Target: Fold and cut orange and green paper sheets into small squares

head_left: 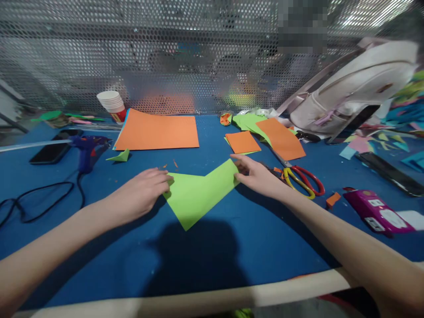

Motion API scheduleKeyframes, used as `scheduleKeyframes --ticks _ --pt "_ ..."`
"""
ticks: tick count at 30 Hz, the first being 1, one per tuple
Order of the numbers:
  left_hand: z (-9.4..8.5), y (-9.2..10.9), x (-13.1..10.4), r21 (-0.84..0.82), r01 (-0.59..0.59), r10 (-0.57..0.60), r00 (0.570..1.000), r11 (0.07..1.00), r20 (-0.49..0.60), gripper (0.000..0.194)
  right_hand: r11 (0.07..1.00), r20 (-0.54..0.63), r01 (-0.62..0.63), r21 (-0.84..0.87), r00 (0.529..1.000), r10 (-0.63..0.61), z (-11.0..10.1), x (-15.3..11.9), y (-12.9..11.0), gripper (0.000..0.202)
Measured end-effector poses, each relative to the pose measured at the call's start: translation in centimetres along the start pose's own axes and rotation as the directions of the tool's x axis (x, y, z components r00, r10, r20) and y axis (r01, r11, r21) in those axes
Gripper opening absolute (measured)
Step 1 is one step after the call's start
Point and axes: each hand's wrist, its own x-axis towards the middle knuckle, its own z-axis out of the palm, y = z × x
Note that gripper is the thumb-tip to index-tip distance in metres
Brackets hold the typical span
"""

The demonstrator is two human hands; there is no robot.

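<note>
A sheet of bright green paper spans the space between my hands above the blue table, bent so that its upper edge dips in the middle and one corner points toward me. My left hand pinches its left end, fingers closed on the edge. At the right end, my right hand grips the paper between thumb and fingers. Small orange paper scraps lie just beyond the sheet. Scissors with red and yellow handles rest beside my right wrist.
Orange sheets and smaller orange squares lie at the back. A blue glue gun with a black cord is on the left, near stacked paper cups. On the right are a purple case, a phone and a pale backpack.
</note>
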Motion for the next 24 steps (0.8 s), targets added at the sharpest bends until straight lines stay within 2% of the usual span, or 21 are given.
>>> scheduleKeyframes --ticks 3,5,8,11,13,15,17,18,19,21,24 --pt "-0.7 2.0 -0.3 -0.252 0.18 -0.194 0.981 0.951 -0.032 0.038 0.989 0.031 -0.097 0.114 0.995 0.094 0.0 -1.7 -0.5 0.05" --pt "-0.9 3.2 -0.1 -0.344 0.271 -0.282 0.959 0.899 0.019 0.049 0.981 0.016 -0.128 0.148 0.992 0.127 0.3 -3.2 -1.0 0.046" --pt "-0.8 4.1 0.8 -0.287 0.321 -0.308 0.947 0.902 0.091 0.062 0.973 0.006 -0.13 0.19 0.991 0.131 1.2 -5.1 -2.2 0.042" --pt "-0.2 4.3 1.9 -0.158 0.303 -0.285 0.95 0.94 0.129 0.066 0.984 0.007 -0.071 0.164 0.997 0.071 1.5 -6.3 -3.2 0.04" --pt "0.2 4.6 2.7 -0.119 0.277 -0.255 0.952 0.953 0.171 0.064 0.999 -0.043 -0.001 0.053 0.999 0.003 0.6 -6.9 -3.0 0.037" --pt "0.4 4.9 3.3 -0.087 0.252 -0.231 0.952 0.964 0.2 0.062 0.991 -0.133 0.047 -0.123 0.989 -0.064 -1.2 -7.6 -1.8 0.03" --pt "0.4 5.3 3.9 -0.043 0.237 -0.223 0.953 0.971 0.207 0.062 0.94 -0.221 0.034 -0.338 0.969 -0.114 -3.3 -8.5 0.2 0.026" --pt "0.4 5.5 4.2 -0.026 0.236 -0.226 0.952 0.971 0.209 0.062 0.893 -0.243 -0.017 -0.45 0.965 -0.104 -4.2 -9.0 1.4 0.027" --pt "0.4 5.7 4.5 -0.015 0.24 -0.232 0.95 0.971 0.21 0.062 0.83 -0.238 -0.069 -0.553 0.968 -0.078 -5.0 -9.6 2.5 0.027" --pt "0.4 6.0 5.1 -0.014 0.25 -0.241 0.946 0.968 0.217 0.063 0.731 -0.154 -0.096 -0.675 0.988 -0.011 -6.1 -10.6 4.3 0.029" --pt "0.6 6.5 6.2 -0.049 0.243 -0.228 0.951 0.969 0.21 0.064 0.697 -0.118 -0.107 -0.709 0.993 0.033 -6.1 -11.4 5.4 0.031"
